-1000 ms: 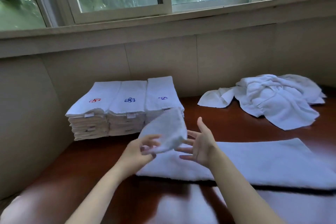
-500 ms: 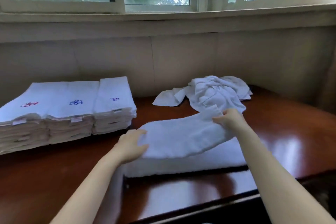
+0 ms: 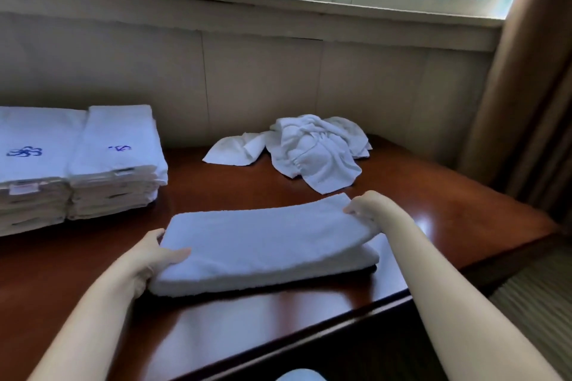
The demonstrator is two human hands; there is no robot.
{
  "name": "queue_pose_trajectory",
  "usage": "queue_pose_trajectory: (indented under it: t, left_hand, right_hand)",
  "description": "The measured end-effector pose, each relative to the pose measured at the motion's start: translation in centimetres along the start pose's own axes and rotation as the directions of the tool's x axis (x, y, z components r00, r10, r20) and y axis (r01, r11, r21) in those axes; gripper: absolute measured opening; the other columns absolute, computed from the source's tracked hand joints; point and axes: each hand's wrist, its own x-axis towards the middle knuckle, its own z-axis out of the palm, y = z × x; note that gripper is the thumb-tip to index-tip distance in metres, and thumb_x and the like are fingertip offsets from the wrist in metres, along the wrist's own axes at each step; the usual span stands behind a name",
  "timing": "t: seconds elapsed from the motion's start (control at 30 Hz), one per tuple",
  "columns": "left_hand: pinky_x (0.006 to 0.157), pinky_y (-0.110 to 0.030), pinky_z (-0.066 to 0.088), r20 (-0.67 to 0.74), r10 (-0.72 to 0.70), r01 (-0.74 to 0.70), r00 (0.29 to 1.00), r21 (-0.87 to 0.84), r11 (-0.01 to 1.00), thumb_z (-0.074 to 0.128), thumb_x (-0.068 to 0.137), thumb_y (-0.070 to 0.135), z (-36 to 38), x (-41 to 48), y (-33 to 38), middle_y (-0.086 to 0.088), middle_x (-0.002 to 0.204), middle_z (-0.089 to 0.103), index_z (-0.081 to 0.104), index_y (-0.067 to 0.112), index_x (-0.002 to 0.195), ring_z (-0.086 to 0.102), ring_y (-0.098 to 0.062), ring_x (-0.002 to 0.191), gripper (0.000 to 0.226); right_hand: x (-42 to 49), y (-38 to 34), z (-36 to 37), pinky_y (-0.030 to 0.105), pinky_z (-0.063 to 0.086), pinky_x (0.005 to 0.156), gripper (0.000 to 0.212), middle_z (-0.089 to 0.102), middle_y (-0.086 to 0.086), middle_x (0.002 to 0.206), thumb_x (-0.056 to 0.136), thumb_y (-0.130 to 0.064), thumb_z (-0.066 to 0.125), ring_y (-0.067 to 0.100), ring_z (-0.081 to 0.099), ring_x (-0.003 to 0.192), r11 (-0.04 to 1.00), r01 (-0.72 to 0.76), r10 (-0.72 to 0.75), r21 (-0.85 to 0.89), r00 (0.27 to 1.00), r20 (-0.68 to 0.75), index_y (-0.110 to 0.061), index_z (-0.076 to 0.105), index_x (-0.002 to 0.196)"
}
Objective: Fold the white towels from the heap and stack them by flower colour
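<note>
Head view shows plenty already done: folded stacks (image 3: 114, 164) sit at the desk's (image 3: 232, 328) far left, blue flowers on the top towels. A crumpled heap (image 3: 312, 151) waits near the back wall, so more folding remains. Mid-desk lies the towel (image 3: 263, 244) in hand, doubled over lengthwise. Left hand (image 3: 148, 260) grips its left end, thumb on top; right hand (image 3: 365, 207) pinches the far right corner.

Heap (image 3: 312, 148) behind towel (image 3: 263, 241), stacks (image 3: 77, 161) left
</note>
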Motion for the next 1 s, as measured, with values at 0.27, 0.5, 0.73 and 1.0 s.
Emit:
queue_pose_trajectory:
  t: [0.27, 0.5, 0.73, 1.0]
  left_hand:
    - [0.092, -0.042, 0.049, 0.207, -0.052, 0.074, 0.977, -0.101, 0.992, 0.062, 0.076, -0.018, -1.5, 0.4, -0.3, -0.012, 0.132, 0.054, 0.03, 0.013, 0.147, 0.06, -0.031, 0.108, 0.084]
    - [0.074, -0.04, 0.056, 0.175, -0.07, 0.07, 0.982, 0.006, 0.998, 0.08, 0.068, 0.013, -1.0, -0.3, -0.1, -0.007, 0.124, 0.058, 0.033, 0.015, 0.142, 0.063, -0.027, 0.095, 0.088]
    - [0.045, -0.021, 0.046, 0.113, 0.023, 0.03, 0.993, -0.444, 0.895, 0.058, 0.088, 0.017, -2.7, -2.1, 1.4, -0.006, 0.063, 0.061, 0.06, 0.006, 0.1, 0.055, -0.017, 0.051, 0.016]
    - [0.084, -0.028, 0.043, -0.334, 0.51, -0.582, 0.792, -0.164, 0.796, 0.054, 0.095, 0.03, -7.6, -5.4, 4.4, 0.005, 0.106, 0.065, 0.053, 0.03, 0.126, 0.058, -0.002, 0.091, 0.031]
  right_hand:
    - [-2.0, 1.2, 2.1, 0.038, 0.041, 0.092, 0.054, 0.048, 0.015, 0.128, 0.084, -0.032, 0.065, 0.033, 0.049, 0.116, 0.847, -0.077, -0.091, -0.525, 0.954, -0.286, -0.009, 0.041, 0.127]
    - [-10.8, -2.4, 14.6, 0.04, 0.033, 0.102, 0.048, 0.046, 0.014, 0.135, 0.097, -0.036, 0.044, 0.033, 0.043, 0.123, 0.472, 0.734, -0.796, -0.487, 0.593, 0.121, -0.01, 0.044, 0.137]
    - [-14.6, -6.6, 19.6, 0.039, 0.038, 0.085, 0.074, 0.044, 0.012, 0.131, 0.087, -0.022, 0.055, 0.035, 0.047, 0.113, 0.495, 0.637, -0.713, -0.59, 0.686, 0.142, -0.019, 0.014, 0.148]
    - [-15.1, -13.1, 13.2, 0.03, 0.056, 0.067, 0.011, 0.072, 0.008, 0.091, 0.092, -0.017, 0.057, 0.019, 0.068, 0.079, 0.33, 0.205, -0.505, 0.922, 0.863, -0.012, -0.013, 0.067, 0.092]
